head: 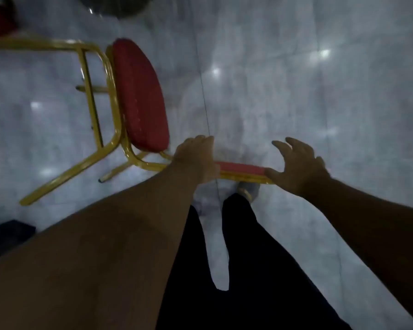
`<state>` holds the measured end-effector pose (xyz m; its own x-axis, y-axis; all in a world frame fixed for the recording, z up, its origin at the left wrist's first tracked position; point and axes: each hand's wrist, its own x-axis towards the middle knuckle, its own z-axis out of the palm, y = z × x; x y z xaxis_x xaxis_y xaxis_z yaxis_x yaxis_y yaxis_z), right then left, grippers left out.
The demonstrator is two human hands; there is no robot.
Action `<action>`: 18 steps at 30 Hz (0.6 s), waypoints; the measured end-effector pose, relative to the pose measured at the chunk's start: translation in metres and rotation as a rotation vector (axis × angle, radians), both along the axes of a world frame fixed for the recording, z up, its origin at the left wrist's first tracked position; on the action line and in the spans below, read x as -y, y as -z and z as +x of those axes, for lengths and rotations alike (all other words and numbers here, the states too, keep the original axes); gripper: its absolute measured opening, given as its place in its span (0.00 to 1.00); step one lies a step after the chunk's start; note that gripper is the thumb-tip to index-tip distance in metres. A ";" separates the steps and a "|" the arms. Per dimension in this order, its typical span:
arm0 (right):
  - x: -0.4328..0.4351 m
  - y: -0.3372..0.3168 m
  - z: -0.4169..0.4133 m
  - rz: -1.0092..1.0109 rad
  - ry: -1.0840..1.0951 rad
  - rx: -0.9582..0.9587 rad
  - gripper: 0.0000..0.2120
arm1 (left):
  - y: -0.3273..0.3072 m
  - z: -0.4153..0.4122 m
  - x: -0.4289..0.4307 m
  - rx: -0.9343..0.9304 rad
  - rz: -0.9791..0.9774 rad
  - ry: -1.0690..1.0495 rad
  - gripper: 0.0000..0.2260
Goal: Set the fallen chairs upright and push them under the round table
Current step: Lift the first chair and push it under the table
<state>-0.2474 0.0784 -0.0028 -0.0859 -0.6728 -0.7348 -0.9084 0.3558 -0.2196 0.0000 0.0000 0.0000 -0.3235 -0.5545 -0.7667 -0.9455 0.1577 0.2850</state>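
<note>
A chair (138,98) with a gold metal frame and red padded seat lies tipped on the pale tiled floor, its legs pointing left. Its red backrest (241,168) runs edge-on just in front of my feet. My left hand (196,160) is closed over the left end of the backrest. My right hand (298,165) hovers at the right end with fingers spread, the thumb touching the frame. A dark rounded shape (119,7) at the top edge may be the round table's base; it is too blurred to tell.
Part of another red and gold chair (0,20) shows at the top left corner. A dark object (7,236) sits at the left edge by my arm. My dark-trousered legs and shoes stand right behind the backrest. Glossy floor extends to the right.
</note>
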 end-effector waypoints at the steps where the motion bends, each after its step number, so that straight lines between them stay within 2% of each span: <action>1: -0.009 0.018 0.001 0.038 0.048 0.014 0.40 | 0.014 -0.004 -0.007 0.026 0.024 0.009 0.36; 6: -0.047 0.100 0.010 0.087 0.046 0.074 0.41 | 0.103 -0.021 -0.049 0.009 0.005 0.026 0.34; 10: -0.067 0.153 0.014 -0.069 -0.248 0.073 0.36 | 0.156 -0.029 -0.072 -0.044 -0.102 0.178 0.39; 12: -0.072 0.173 0.014 -0.083 -0.295 0.116 0.33 | 0.175 -0.031 -0.083 -0.032 -0.115 0.232 0.41; 18: -0.074 0.197 0.015 -0.212 -0.279 0.069 0.21 | 0.200 -0.032 -0.097 -0.015 -0.414 0.243 0.23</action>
